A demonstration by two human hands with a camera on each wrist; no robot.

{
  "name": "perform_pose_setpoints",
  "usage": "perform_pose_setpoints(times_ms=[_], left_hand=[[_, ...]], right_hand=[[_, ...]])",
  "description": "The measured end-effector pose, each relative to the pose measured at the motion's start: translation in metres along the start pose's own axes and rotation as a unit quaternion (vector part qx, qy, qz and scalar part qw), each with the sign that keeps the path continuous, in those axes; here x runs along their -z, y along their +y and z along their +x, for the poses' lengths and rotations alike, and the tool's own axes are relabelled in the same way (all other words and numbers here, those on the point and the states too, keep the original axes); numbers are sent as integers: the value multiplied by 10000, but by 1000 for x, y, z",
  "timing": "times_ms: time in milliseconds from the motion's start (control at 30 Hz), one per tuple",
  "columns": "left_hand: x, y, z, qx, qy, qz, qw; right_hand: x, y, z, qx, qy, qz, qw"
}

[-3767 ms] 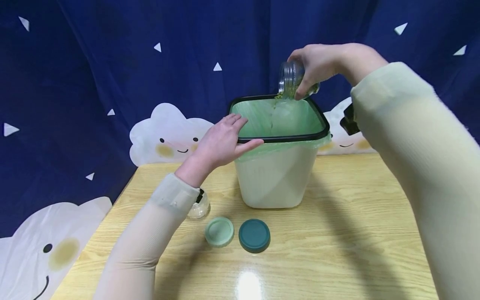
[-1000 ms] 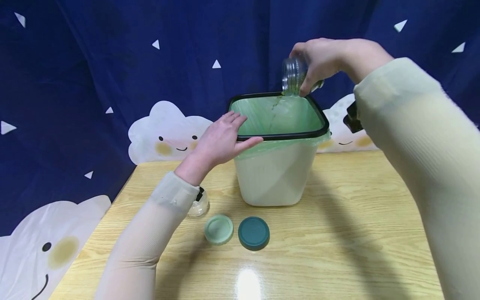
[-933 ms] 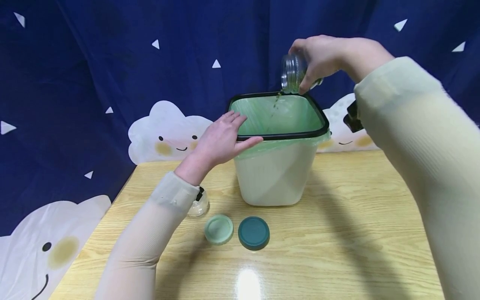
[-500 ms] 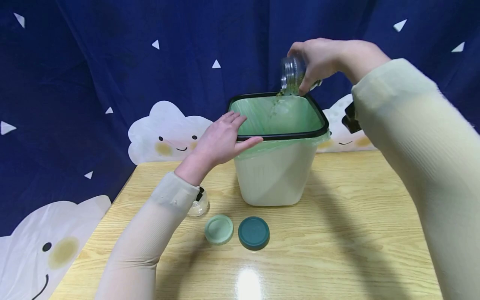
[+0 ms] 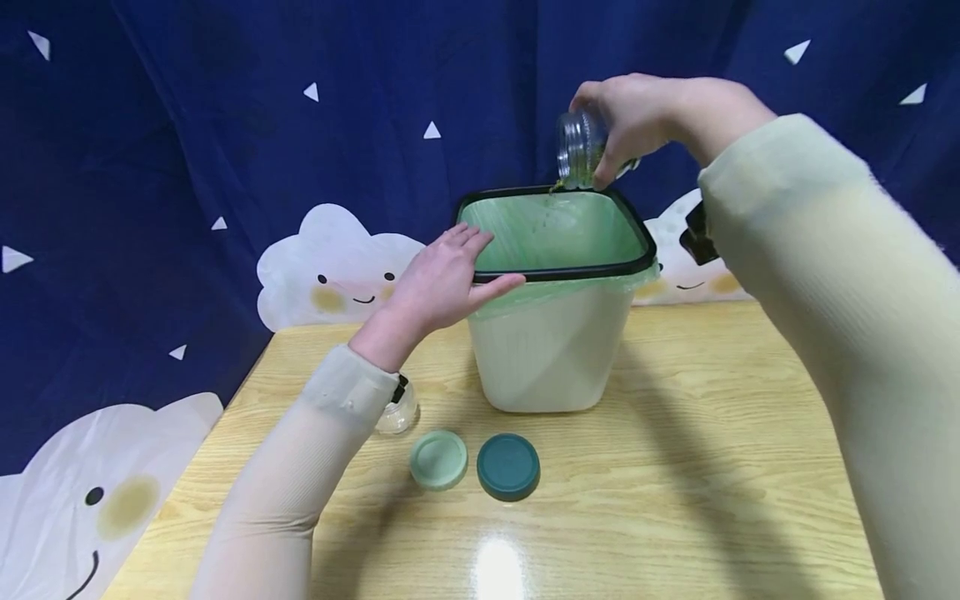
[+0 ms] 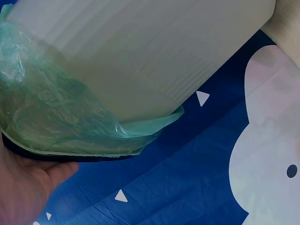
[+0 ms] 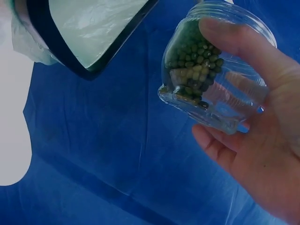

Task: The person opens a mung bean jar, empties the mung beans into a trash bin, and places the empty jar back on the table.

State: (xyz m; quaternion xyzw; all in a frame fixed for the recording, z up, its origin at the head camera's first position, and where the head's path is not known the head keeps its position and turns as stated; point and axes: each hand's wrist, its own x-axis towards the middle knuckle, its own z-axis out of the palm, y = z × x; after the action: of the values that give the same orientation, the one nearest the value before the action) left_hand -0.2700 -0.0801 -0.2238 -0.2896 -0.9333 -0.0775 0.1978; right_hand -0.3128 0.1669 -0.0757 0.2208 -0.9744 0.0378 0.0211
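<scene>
My right hand point(image 5: 633, 117) grips a clear glass jar point(image 5: 581, 154), tilted on its side above the back rim of a white trash bin point(image 5: 551, 350). Green beans that look like mung beans point(image 7: 197, 65) lie inside the jar, and a few are falling from its mouth into the bin. A green liner bag point(image 5: 585, 229) lines the bin and hangs over its black rim point(image 5: 577, 273). At the rim's left front corner rests my left hand point(image 5: 442, 279), fingers straight and thumb stretched along the front. In the left wrist view, part of that hand is cut off.
On the wooden table point(image 5: 675, 467), a light green lid point(image 5: 438, 460) and a dark teal lid point(image 5: 507, 467) lie in front of the bin. A second glass jar point(image 5: 399, 412) stands partly hidden by my left wrist. Behind hangs a blue curtain point(image 5: 375, 150).
The right hand and jar have shifted slightly up since the first frame, with small shaking movements. Beans keep dropping from the jar's mouth. The left hand stays on the rim.
</scene>
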Motion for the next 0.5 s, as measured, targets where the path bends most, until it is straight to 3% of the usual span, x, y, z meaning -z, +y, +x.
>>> perform_pose_setpoints(times_ms=[333, 500], left_hand=[[-1, -2, 1, -40, 64, 57, 10000], [-1, -1, 1, -81, 107, 48, 9999]], right_hand=[[-2, 2, 2, -22, -247, -72, 9997], [-1, 2, 1, 28, -119, -89, 9999]])
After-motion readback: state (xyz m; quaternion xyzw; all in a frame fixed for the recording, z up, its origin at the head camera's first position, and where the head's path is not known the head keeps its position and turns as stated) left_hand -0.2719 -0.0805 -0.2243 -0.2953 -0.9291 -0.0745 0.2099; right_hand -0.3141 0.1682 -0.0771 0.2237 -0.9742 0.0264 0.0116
